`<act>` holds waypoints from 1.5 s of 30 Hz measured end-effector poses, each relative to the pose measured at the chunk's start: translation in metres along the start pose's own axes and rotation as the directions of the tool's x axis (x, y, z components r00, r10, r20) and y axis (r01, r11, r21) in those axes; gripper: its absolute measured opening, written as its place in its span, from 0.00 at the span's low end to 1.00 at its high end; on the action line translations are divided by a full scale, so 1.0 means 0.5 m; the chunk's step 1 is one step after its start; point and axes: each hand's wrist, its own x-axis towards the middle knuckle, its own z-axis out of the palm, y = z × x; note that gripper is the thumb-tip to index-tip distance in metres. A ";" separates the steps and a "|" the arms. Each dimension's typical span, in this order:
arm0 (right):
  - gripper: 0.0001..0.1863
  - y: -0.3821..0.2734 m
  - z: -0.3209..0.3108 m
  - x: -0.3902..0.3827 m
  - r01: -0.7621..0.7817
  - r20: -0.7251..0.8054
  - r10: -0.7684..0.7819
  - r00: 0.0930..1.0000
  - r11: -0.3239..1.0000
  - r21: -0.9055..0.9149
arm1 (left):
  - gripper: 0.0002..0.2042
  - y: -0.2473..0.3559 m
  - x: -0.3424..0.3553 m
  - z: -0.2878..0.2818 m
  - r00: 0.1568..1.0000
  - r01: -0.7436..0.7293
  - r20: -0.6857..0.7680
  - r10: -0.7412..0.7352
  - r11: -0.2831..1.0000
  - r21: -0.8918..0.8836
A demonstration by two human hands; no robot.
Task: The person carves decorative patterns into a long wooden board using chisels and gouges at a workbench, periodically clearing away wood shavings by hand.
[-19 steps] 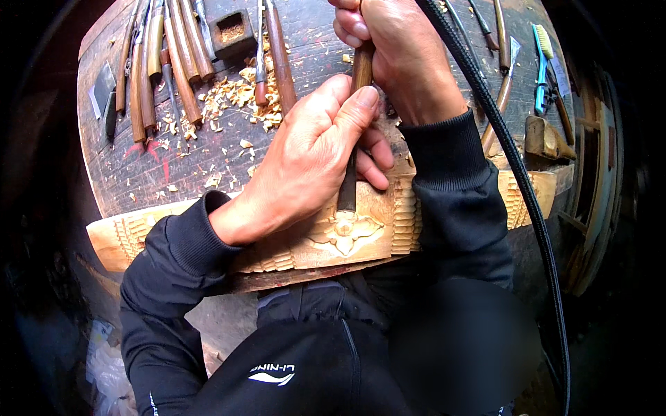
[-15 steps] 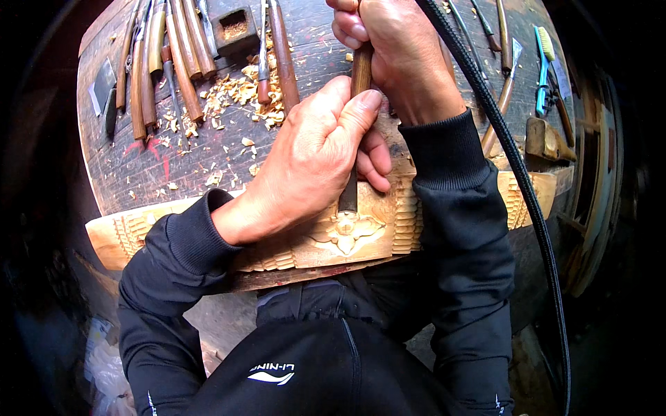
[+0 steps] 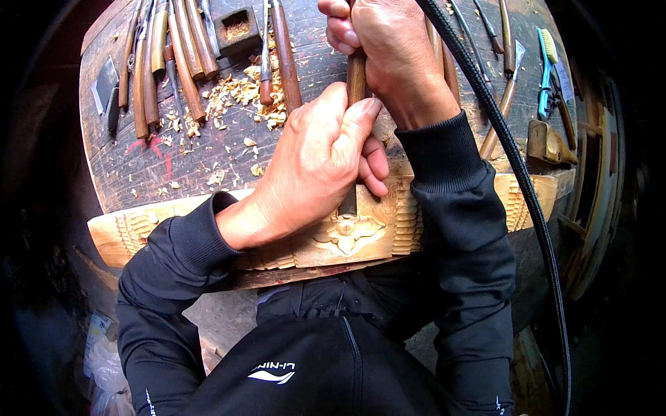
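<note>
Both of my hands are closed on one wood carving chisel (image 3: 356,75). My right hand (image 3: 388,45) grips the upper part of its brown wooden handle. Lower down, my left hand (image 3: 305,152) wraps round it, thumb along the handle and fingertips on the far side. The dark metal blade comes out below the left hand, its tip touching the top edge of a carved flower (image 3: 347,232). That flower sits in the middle of a long pale wooden board (image 3: 107,243) with rows of notched carving. My left forearm covers part of the board.
Several wooden-handled chisels (image 3: 187,90) lie at the far left beside a dark square block (image 3: 237,29) and wood shavings (image 3: 239,93). A blue brush (image 3: 544,80) and a wooden mallet (image 3: 548,143) lie at the right. A black cable (image 3: 517,163) hangs across the right side.
My right hand has shifted slightly left and down, and the chisel handle stands a little more upright. The blade tip stays by the flower's top edge. Both hands keep their grip.
</note>
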 end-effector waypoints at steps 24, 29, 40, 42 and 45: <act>0.04 0.002 0.035 0.004 -0.011 0.099 0.009 0.995 1.000 0.016 | 0.14 -0.004 -0.021 0.020 0.987 -0.035 -0.154 0.044 0.997 0.066; 0.04 -0.031 -0.020 -0.027 0.000 -0.044 0.006 0.999 0.991 0.137 | 0.18 -0.003 -0.002 -0.005 0.997 -0.012 0.068 0.021 0.990 -0.139; 0.06 -0.023 -0.079 -0.038 0.331 -0.081 -0.542 0.836 0.617 -0.714 | 0.20 -0.004 0.007 -0.020 0.974 0.110 0.216 -0.073 0.980 -0.165; 0.07 -0.027 -0.071 -0.040 0.322 -0.097 -0.533 0.841 0.636 -0.702 | 0.19 -0.002 0.005 -0.016 0.979 0.098 0.196 -0.064 0.981 -0.168; 0.08 -0.020 -0.068 -0.037 0.377 -0.037 -0.600 0.799 0.548 -0.746 | 0.18 -0.004 0.005 -0.021 0.976 0.090 0.208 -0.059 0.985 -0.144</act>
